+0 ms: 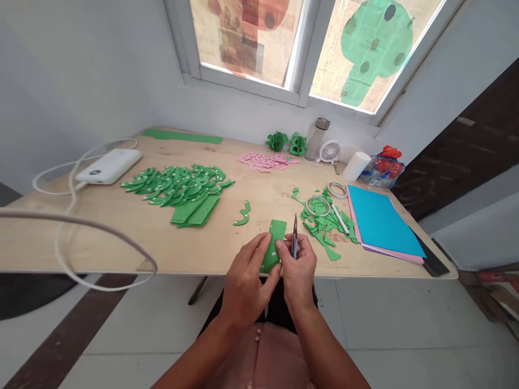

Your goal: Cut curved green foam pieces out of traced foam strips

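Green paper strip (277,230) is right at the table's (182,254) near edge, left hand (244,274) pinching one side, right hand (300,273) gripping scissors (294,236) with its thumb on the strip. Probably super light, bendy, easy to crease, so I'd hold the edges. Plastic bag (376,174) has red stuff inside; bottle (315,141) contents, can't tell.

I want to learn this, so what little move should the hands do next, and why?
Perhaps turn the scissors toward the green paper: the right hand holds them pointing away beside it, the left hand holds the paper, and its visible far end looks straight, unlike the curved green pieces.
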Demonstrator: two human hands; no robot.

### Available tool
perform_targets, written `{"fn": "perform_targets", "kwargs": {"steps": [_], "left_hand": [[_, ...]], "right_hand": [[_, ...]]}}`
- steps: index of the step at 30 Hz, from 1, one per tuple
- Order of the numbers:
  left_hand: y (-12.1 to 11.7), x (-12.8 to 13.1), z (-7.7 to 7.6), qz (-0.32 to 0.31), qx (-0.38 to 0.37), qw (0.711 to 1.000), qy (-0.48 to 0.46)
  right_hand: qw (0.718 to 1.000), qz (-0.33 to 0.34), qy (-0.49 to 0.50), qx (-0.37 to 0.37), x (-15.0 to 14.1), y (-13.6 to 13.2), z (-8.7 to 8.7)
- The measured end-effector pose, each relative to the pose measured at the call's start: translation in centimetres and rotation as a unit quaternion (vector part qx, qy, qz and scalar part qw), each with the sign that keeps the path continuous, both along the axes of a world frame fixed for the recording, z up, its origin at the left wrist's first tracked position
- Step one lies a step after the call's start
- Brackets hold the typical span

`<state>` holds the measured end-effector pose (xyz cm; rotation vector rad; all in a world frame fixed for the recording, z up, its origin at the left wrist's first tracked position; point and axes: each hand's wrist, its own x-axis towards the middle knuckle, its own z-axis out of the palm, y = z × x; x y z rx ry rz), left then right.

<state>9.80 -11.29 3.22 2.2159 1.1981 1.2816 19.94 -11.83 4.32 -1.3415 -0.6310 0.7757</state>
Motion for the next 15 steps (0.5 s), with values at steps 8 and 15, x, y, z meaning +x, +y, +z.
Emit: {"fn": "perform_targets", "kwargs": {"steps": [8,15], "left_hand": [[-0.1,-0.2,0.1,0.001,-0.150,0.987,-0.055],[0.0,-0.4,0.8,-0.046,-0.301,0.933,-0.194]], "right_hand": [[1.000,0.025,0.014,0.009,-0.7,0.1,-0.6],[0.998,0.033,0.030,0.039,-1.2,0.3,-1.1]]}}
